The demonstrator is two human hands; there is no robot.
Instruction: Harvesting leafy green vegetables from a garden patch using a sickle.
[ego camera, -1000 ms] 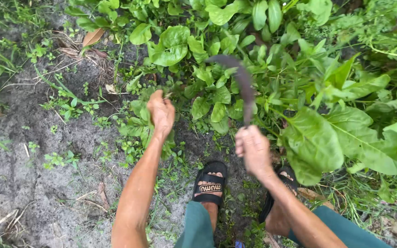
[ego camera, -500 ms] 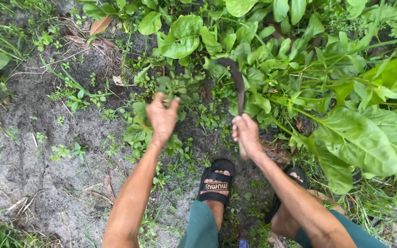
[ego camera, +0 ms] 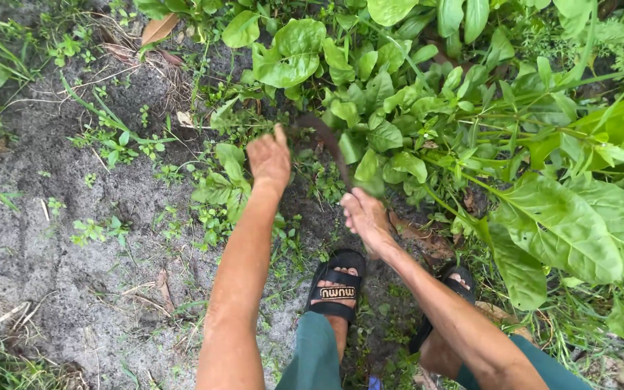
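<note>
Now the sickle (ego camera: 326, 141), its dark curved blade blurred, sits lower and further left than a moment ago, among the weeds (ego camera: 305, 155) beside the leafy plants (ego camera: 399, 123). The right hand (ego camera: 365, 217) is clenched round its handle. The left hand (ego camera: 269, 157) has let go of the greens, fingers loosely spread, above sandy soil (ego camera: 74, 274).
</note>
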